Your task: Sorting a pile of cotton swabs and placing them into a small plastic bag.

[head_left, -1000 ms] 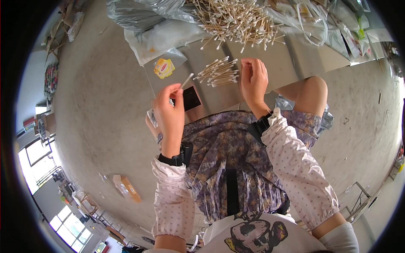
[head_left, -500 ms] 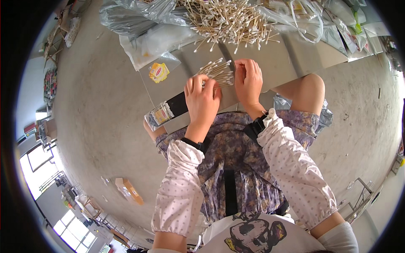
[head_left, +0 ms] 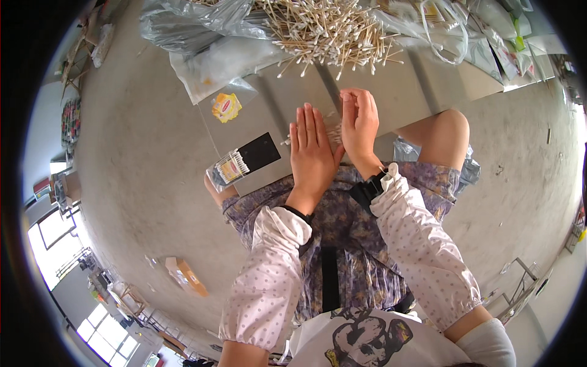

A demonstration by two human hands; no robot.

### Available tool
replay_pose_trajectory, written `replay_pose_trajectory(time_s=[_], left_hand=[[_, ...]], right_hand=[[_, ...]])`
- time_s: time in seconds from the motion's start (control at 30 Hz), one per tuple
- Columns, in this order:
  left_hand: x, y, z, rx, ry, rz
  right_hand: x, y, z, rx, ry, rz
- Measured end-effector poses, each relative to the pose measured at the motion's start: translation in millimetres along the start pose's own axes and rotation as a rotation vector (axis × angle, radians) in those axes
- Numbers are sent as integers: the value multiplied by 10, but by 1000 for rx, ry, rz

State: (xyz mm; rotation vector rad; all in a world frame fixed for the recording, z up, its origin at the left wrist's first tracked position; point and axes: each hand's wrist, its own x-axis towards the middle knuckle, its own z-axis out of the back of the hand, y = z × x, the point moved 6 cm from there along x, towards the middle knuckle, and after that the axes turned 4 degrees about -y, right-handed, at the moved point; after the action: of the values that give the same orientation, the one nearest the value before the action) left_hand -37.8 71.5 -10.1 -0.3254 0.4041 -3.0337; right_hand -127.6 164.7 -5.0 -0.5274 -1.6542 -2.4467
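My left hand (head_left: pixel 313 150) lies flat, fingers stretched out, over a small bunch of cotton swabs (head_left: pixel 334 133). Most of the bunch is hidden under the palm; some white tips show between my two hands and a few beside the left fingers. On the bunch's right side my right hand (head_left: pixel 359 127) stands on edge, slightly cupped, with its fingers together and holding nothing visible. Left of my left hand lies a flat black rectangular piece (head_left: pixel 262 150). Against its left end rests a clear pack of cotton swabs (head_left: pixel 231 167) with a yellow label inside.
A large heap of loose swabs (head_left: pixel 333 33) covers the table's far side. Grey plastic bags (head_left: pixel 189 27) lie at its left, clear packaging (head_left: pixel 443 30) at its right. Yellow cards (head_left: pixel 227 107) sit on the table (head_left: pixel 403 92) at left. My knee (head_left: pixel 449 137) juts out at the right.
My left hand has moved right and flattened from a curled hold over the swabs, uncovering more of the black piece. The swabs now lie mostly under it. My right hand has barely moved.
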Motion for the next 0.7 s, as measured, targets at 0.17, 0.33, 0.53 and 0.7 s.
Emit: replay_pose_trajectory(time_s=[0.17, 0.33, 0.53, 0.7], left_hand=[[152, 78, 45, 27, 0, -2], [356, 397, 83, 5, -88, 79], [154, 410, 212, -186, -104, 134], [87, 509, 350, -128, -139, 174]], right_hand=[[-9, -4, 3, 16, 14, -37], [-50, -10, -39, 49, 30, -17], [-12, 27, -8, -92, 31, 95], [-9, 61, -40, -152, 108, 94]])
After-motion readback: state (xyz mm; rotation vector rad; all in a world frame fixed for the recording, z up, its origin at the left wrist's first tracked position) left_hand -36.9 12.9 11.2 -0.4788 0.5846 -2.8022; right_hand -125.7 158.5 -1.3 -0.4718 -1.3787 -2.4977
